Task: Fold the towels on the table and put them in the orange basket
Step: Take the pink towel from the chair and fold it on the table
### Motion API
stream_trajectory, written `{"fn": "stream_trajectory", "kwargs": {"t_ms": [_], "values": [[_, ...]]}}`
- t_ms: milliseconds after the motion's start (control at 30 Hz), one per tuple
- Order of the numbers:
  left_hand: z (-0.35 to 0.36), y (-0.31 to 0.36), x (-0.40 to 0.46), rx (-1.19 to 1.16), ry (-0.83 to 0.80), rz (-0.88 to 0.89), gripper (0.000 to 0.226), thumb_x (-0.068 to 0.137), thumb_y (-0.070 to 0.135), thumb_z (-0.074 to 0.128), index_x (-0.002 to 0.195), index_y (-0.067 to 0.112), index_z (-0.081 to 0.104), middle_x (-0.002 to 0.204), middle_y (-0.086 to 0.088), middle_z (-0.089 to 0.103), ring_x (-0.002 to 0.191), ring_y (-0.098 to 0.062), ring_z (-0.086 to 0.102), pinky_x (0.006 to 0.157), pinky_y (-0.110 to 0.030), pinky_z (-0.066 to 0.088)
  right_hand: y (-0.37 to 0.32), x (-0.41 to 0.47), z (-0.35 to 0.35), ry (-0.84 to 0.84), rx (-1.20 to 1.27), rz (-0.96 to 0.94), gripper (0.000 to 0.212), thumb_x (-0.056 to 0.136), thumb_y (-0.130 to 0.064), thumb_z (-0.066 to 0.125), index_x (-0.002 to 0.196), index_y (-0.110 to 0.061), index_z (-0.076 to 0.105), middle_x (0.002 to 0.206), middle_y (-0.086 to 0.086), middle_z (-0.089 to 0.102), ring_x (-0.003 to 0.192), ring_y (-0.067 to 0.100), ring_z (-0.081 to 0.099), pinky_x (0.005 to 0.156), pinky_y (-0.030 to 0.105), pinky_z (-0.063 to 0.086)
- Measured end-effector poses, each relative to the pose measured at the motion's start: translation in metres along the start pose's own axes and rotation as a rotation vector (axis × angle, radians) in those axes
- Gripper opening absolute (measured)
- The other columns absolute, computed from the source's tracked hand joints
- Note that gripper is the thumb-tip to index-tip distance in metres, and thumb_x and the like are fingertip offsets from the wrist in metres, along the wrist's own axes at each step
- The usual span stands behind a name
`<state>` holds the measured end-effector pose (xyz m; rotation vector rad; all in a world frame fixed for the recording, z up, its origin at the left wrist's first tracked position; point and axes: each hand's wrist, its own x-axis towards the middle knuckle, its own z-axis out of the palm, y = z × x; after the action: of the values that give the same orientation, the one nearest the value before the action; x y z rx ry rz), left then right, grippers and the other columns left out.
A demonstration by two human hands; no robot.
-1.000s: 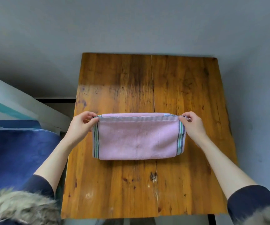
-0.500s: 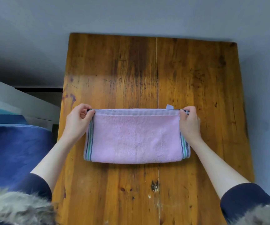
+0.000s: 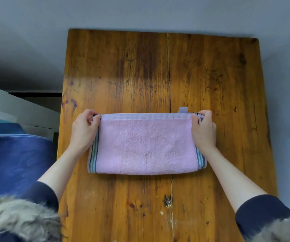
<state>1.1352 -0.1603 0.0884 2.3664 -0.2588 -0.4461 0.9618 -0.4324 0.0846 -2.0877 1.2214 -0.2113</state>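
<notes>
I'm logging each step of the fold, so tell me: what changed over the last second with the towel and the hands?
The pink towel settled flat on the wooden table; its far edge, slightly raised a second ago, now lies down, and a small tag shows there. The left hand and right hand kept pinching the far corners. The fold is unchanged.

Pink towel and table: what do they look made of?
Pink towel: looks like looped terry cloth, probably cotton; fuzzy matte nap, a flat woven band along the far edge, striped ends. Table: wood planks, visible grain, knots and a centre seam; amber finish with a slight sheen, worn and stained in spots.
</notes>
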Motion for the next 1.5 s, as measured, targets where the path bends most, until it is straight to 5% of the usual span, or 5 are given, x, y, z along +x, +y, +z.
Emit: {"fn": "stream_trajectory", "kwargs": {"t_ms": [200,400,933,1167,1500], "values": [[0.015,0.017,-0.028,0.401,0.159,0.19,0.042,0.093,0.03,0.049,0.132,0.015,0.045,0.124,-0.021,0.047,0.113,-0.036,0.045,0.09,-0.048,0.037,-0.009,-0.018,-0.003,0.178,-0.219,-0.166,0.042,0.095,-0.029,0.047,0.132,-0.009,0.043,0.127,0.012,0.049,0.111,0.024,0.047,0.089,0.032,0.04],[0.067,0.026,-0.065,0.677,-0.069,0.584,0.057,0.09,0.049,0.036,0.143,0.028,0.03,0.152,-0.015,0.027,0.141,-0.034,0.016,0.11,-0.062,0.009,-0.019,-0.071,0.04,-0.179,-0.538,-0.621,0.054,0.094,-0.038,0.032,0.143,-0.016,0.036,0.152,0.01,0.03,0.142,0.027,0.021,0.114,0.051,0.013],[0.059,-0.008,-0.048,0.58,-0.131,0.398,0.066,0.089,0.054,0.022,0.147,0.024,0.021,0.157,-0.01,0.009,0.145,-0.03,0.0,0.117,-0.045,-0.001,0.035,-0.037,0.035,-0.14,-0.519,-0.443,0.061,0.096,-0.052,0.019,0.149,-0.026,0.007,0.157,0.001,-0.004,0.144,0.014,-0.008,0.114,0.02,-0.013],[0.037,-0.018,-0.065,0.292,0.199,0.33,0.035,0.092,0.006,0.049,0.127,0.001,0.051,0.127,-0.022,0.052,0.121,-0.037,0.044,0.099,-0.045,0.035,0.011,-0.064,0.037,-0.096,-0.5,-0.502,0.059,0.096,-0.046,0.023,0.149,-0.018,0.018,0.157,0.007,0.007,0.145,0.022,0.001,0.116,0.043,-0.009],[0.017,-0.029,-0.07,0.253,0.113,-0.244,0.032,0.088,0.04,0.057,0.103,0.012,0.062,0.108,-0.009,0.055,0.105,-0.028,0.044,0.082,-0.035,0.03,-0.015,-0.13,0.084,-0.228,-0.609,-0.511,0.059,0.093,-0.048,0.027,0.146,-0.023,0.029,0.155,0.006,0.018,0.144,0.027,0.01,0.112,0.061,0.006]]}}
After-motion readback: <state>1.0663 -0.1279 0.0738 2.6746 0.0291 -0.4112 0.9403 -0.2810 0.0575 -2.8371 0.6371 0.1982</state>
